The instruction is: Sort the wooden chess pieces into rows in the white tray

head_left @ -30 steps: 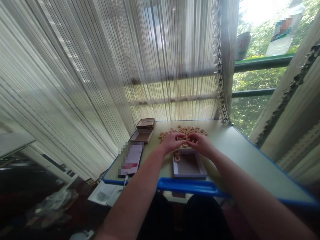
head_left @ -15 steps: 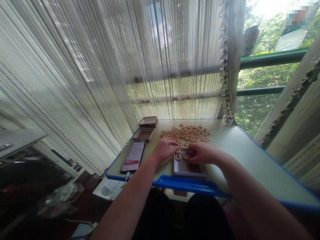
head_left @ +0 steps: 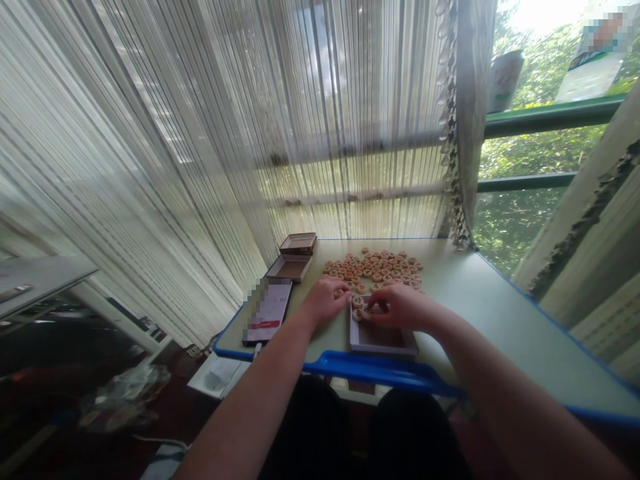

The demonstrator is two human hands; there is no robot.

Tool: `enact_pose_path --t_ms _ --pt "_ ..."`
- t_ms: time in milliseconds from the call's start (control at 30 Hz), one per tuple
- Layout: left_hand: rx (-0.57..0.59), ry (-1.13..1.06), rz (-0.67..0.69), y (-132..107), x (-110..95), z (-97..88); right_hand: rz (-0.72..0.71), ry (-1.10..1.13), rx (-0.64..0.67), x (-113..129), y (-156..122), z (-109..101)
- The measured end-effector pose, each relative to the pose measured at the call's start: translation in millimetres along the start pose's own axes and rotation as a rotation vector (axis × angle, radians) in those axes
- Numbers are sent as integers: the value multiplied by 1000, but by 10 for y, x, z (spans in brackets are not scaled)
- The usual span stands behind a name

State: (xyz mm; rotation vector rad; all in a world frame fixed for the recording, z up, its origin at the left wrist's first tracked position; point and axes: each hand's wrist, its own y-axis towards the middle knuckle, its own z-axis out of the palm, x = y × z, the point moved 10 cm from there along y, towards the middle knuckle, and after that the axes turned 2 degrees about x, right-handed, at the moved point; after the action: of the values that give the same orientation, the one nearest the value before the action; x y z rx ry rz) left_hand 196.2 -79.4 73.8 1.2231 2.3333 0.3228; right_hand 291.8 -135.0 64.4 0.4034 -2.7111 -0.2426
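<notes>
Where the shallow white tray point(head_left: 383, 339) sits at the near edge of the worktop point(head_left: 480, 300), just behind the blue rim, both hands at work over its far end. Right hand point(head_left: 403, 307) above the tray's far edge, fingers point(head_left: 375, 313) curled and drawn together, seemingly pinching one round wooden piece point(head_left: 367, 313); too small and blurred to tell the hold for certain. Two pieces at least lying inside the tray's far left corner, one point(head_left: 357, 301) right against the wall. Left hand point(head_left: 325, 300) just left of the tray, resting on the worktop, fingers bent and close together, tips on or beside a loose piece point(head_left: 340, 293) near the tray's far left corner; whether pinched or only touched, cannot tell. Beyond the tray, towards the curtain, a scatter of round tan wooden pieces point(head_left: 377, 265), flat on the surface, dark markings on top, unreadable. Left of the tray, a phone point(head_left: 269, 311) lying face up near the worktop's left edge, cable point(head_left: 255, 349) trailing off the near side. Farther back from the tray and to its left, an open brown box point(head_left: 290, 268), with a second box half point(head_left: 299, 243) behind it, nearly touching. Behind all of it, a sheer striped curtain point(head_left: 300, 133); off to the right of the tray, well apart, an open window point(head_left: 530, 200) with green bars and foliage outside.
</notes>
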Motion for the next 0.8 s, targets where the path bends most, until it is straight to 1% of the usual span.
enact_pose_path --t_ms 100,233,400,600,800 --pt "-22 -4 -1 -8 -10 -10 -43 -8 -22 59 12 5" --pt "-32 -17 19 -27 -39 -6 -60 -46 -76 91 17 3" --pt "-23 -25 14 -41 -27 11 -76 -64 -73 126 11 62" --pt "-14 -33 0 -51 -31 12 -103 -77 -88 199 5 61" --pt "-8 -44 -15 -46 -24 24 -107 -76 -106 172 21 52"
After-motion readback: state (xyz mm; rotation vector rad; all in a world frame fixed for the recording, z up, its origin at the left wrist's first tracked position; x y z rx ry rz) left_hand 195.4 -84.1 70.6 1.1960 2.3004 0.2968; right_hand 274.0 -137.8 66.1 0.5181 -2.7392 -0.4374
